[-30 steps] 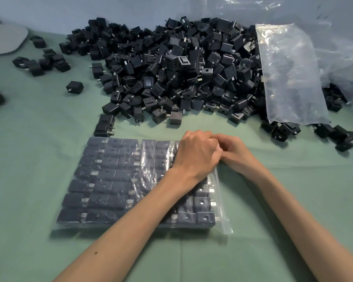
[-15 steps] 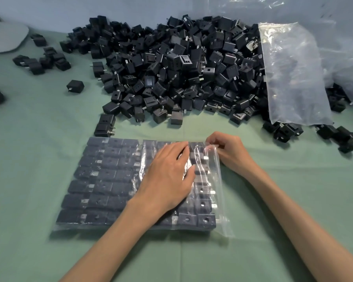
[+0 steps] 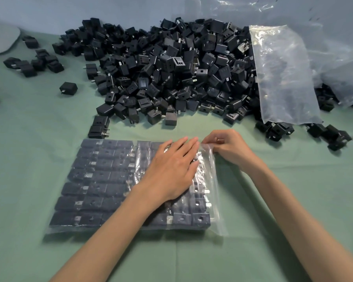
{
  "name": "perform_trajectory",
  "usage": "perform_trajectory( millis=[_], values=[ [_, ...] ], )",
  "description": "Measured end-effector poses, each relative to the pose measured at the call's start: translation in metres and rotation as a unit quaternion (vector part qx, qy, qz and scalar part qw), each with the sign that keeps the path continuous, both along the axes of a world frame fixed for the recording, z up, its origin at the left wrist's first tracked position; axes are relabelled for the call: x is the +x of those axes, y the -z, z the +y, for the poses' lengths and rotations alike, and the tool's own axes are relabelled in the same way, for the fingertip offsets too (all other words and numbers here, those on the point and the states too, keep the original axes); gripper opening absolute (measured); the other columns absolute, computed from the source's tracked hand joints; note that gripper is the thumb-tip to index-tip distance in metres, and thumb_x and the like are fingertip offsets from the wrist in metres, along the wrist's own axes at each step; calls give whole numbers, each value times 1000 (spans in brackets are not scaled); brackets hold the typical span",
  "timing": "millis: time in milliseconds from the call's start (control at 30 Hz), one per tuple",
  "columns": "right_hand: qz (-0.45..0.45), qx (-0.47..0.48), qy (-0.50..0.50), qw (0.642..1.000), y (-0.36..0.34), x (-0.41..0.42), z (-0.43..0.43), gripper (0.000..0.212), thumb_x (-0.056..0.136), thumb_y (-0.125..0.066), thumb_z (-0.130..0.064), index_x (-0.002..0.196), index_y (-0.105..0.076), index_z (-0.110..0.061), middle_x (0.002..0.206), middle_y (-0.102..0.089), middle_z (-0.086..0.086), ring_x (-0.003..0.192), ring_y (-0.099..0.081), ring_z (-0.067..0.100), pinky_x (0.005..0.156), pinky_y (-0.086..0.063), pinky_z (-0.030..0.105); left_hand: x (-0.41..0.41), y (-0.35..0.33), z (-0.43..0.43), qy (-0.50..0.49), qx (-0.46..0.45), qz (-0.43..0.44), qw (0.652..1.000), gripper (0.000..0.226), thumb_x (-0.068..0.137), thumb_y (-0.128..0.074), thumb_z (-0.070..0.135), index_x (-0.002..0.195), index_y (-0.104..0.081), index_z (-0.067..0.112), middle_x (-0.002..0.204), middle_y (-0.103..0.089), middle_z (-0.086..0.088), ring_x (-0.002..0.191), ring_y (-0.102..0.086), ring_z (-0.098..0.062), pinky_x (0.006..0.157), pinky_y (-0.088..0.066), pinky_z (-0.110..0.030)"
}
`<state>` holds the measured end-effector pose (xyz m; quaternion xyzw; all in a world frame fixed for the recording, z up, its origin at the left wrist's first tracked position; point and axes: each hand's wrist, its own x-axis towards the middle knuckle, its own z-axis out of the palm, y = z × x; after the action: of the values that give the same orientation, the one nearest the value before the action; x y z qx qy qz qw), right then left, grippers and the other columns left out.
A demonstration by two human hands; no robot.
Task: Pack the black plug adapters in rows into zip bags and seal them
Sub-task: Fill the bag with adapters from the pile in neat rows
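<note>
A clear zip bag (image 3: 214, 204) lies flat on the green table, filled with neat rows of black plug adapters (image 3: 96, 178). My left hand (image 3: 171, 169) lies flat on top of the bag, fingers straight, pressing the adapters near its right side. My right hand (image 3: 228, 147) pinches the bag's far right corner at the open zip edge. Behind the bag rises a big loose pile of black adapters (image 3: 171, 68).
An empty clear zip bag (image 3: 281, 74) leans on the pile's right side, with more clear plastic (image 3: 342, 78) behind it. Two stacked adapters (image 3: 99, 127) stand by the bag's far left corner. Stray adapters (image 3: 35, 62) lie at the left and right. A grey object (image 3: 0, 39) sits far left.
My left hand came off the bag's far right corner, opened and moved left to lie flat on the adapters. My right hand stayed at the corner, holding the zip edge.
</note>
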<state>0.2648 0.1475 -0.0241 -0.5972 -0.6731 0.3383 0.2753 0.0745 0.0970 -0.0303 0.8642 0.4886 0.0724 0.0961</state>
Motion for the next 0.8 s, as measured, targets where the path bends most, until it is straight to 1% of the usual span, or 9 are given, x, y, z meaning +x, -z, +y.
perform_trajectory(
  millis=[67, 200, 333, 500, 567, 633, 700, 767, 800],
  values=[
    [10, 23, 56, 998, 4, 0, -5, 16, 78, -73, -6, 74, -70, -21, 70, -69, -3, 63, -62, 9, 59, -47, 18, -1, 0, 0, 15, 0, 8, 1000, 62, 95, -1, 44, 154, -8, 27, 162, -3, 13, 148, 1, -8, 120, 0, -40],
    [-36, 127, 134, 982, 19, -11, -20, 7, 83, -67, -12, 78, -68, -18, 65, -63, -5, 57, -56, 4, 56, -42, 11, -2, 0, -1, 27, -1, 10, 1000, 62, 94, 0, 46, 153, -12, 33, 161, -4, 14, 148, 0, -10, 120, 2, -45],
    [157, 10, 245, 957, 12, -11, -23, 18, 90, -50, -8, 76, -59, -13, 58, -63, 4, 45, -56, 14, 47, -46, 24, -1, 1, -2, 28, -2, 10, 1000, 62, 94, -1, 49, 153, -14, 34, 162, -4, 12, 148, 1, -10, 119, 4, -46],
    [172, -102, 118, 973, 9, -11, -46, 26, 90, -63, -21, 66, -67, -12, 52, -60, -2, 45, -49, 7, 46, -40, 16, -1, 3, -2, 23, 7, 7, 1000, 61, 95, -5, 50, 153, -15, 32, 162, -7, 10, 148, -1, -12, 119, 3, -46],
    [169, -85, 97, 977, 4, -6, -44, 23, 87, -67, -18, 64, -68, -14, 56, -64, -1, 46, -51, 5, 46, -39, 14, 0, 2, -3, 24, 9, 5, 1000, 63, 94, -4, 51, 153, -15, 32, 162, -8, 10, 148, -3, -12, 119, 2, -45],
    [77, 53, 167, 981, -2, 3, -22, 18, 86, -64, -13, 68, -67, -15, 64, -68, 1, 55, -57, 9, 54, -43, 18, -1, 3, -2, 25, 15, 2, 1000, 60, 96, -10, 50, 152, -18, 31, 161, -11, 10, 148, -5, -13, 120, 0, -45],
    [-137, 172, 203, 954, -7, 13, 7, 10, 87, -60, -17, 93, -67, -13, 94, -66, 7, 82, -61, 20, 71, -46, 29, -1, 4, -2, 25, 14, -7, 1000, 58, 97, -14, 49, 152, -22, 31, 161, -13, 10, 147, -6, -12, 120, -1, -45],
    [-300, 114, 175, 931, -5, 19, 33, 33, 89, -62, -35, 115, -61, -15, 121, -51, 10, 106, -54, 29, 82, -44, 38, -1, 3, -3, 26, 15, -19, 999, 57, 97, -17, 49, 151, -24, 30, 161, -14, 10, 147, -7, -12, 120, -3, -46],
    [-340, 80, 161, 923, -2, 21, 43, 39, 88, -62, -42, 114, -59, -14, 124, -45, 11, 108, -52, 34, 82, -43, 40, -1, 2, -4, 28, 18, -24, 999, 55, 98, -21, 48, 150, -27, 30, 160, -16, 9, 147, -8, -12, 120, -4, -46]
  ],
)
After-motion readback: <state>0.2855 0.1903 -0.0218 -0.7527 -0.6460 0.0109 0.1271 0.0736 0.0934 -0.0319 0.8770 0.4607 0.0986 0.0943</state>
